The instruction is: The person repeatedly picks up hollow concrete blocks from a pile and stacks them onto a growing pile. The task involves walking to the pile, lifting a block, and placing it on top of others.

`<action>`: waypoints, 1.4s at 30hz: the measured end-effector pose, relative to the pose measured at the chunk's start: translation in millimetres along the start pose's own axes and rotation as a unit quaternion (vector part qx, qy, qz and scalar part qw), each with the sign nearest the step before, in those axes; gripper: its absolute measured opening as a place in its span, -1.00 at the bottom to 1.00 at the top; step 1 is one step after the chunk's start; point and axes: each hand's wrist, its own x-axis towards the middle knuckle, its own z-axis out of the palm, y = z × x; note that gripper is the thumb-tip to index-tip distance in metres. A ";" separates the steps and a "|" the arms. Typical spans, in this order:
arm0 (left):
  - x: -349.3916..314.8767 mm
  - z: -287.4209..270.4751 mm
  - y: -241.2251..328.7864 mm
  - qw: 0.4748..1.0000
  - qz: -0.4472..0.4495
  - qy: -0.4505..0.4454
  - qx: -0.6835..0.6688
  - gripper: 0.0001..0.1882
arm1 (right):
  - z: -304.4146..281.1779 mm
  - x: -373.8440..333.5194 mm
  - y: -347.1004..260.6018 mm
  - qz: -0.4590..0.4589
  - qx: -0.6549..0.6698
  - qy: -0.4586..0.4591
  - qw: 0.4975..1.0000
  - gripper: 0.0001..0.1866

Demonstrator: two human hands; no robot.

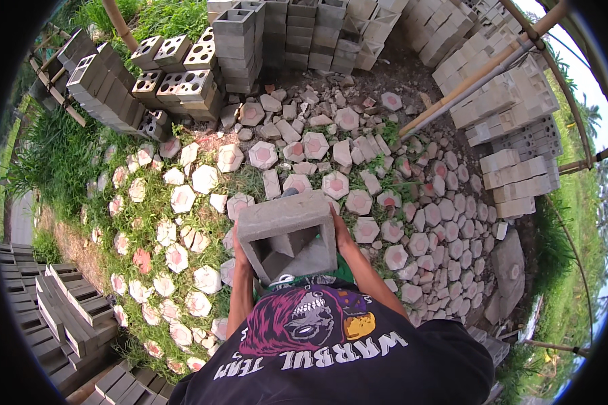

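Note:
Close in front of my body I carry a grey hollow concrete block (282, 213), its open cavity and inner web turned up toward me. My left hand (239, 248) presses against the block's left side. On the opposite side my right hand (340, 228) grips its right wall, with the forearm reaching up from below. Most of the fingers on both hands are hidden behind the block. Beneath it lie hexagonal paving stones with reddish centres (336, 184).
Tall stacks of concrete blocks (235, 50) stand along the far side, with more block stacks (513, 101) at the right. Round-holed blocks (182, 86) sit far left. A bamboo pole (479, 71) slants at right. Long grey slabs (67, 310) are piled lower left. Loose rubble (297, 108) covers uneven ground.

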 end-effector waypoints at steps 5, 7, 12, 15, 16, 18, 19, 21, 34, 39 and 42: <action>45.6 -0.1 3.5 0.999 -0.018 0.022 -0.021 -0.35 | 4.3 38.0 -20.9 0.030 0.012 -0.003 0.999 -0.33; 68.3 3.7 6.2 0.999 -0.038 0.034 -0.016 -0.34 | 0.2 57.6 -26.7 0.034 0.021 -0.001 0.999 -0.33; 134.8 22.6 19.5 0.994 -0.092 0.058 -0.013 -0.34 | -5.7 104.4 -66.7 0.040 0.035 0.007 0.999 -0.33; 175.6 35.2 32.0 0.998 -0.065 0.008 0.003 -0.37 | -3.4 129.2 -111.4 0.071 0.027 0.007 0.997 -0.32; 187.3 43.4 36.4 0.998 -0.063 0.014 0.006 -0.38 | -7.5 139.9 -118.2 0.070 0.011 0.007 0.997 -0.32; 211.1 59.3 44.7 0.998 -0.060 0.028 0.014 -0.41 | -16.9 162.4 -128.8 0.070 -0.019 0.007 0.997 -0.32; 217.4 67.0 49.4 0.997 -0.058 0.042 0.019 -0.43 | -17.3 170.7 -132.0 0.043 -0.004 0.012 0.999 -0.32; 240.4 85.3 54.0 0.995 -0.063 0.070 0.033 -0.45 | -20.8 189.5 -138.9 -0.005 0.029 0.031 0.999 -0.33; 373.8 170.6 46.5 0.966 -0.203 -0.033 0.159 -0.34 | -81.5 222.8 -152.1 0.004 0.321 0.201 0.925 -0.44; 442.6 201.8 37.5 0.936 -0.265 -0.073 0.222 -0.29 | -122.1 261.1 -161.1 -0.016 0.310 0.235 0.921 -0.49; 496.3 209.5 16.8 0.938 -0.257 -0.079 0.217 -0.32 | -143.9 291.3 -183.3 -0.050 0.325 0.199 0.923 -0.45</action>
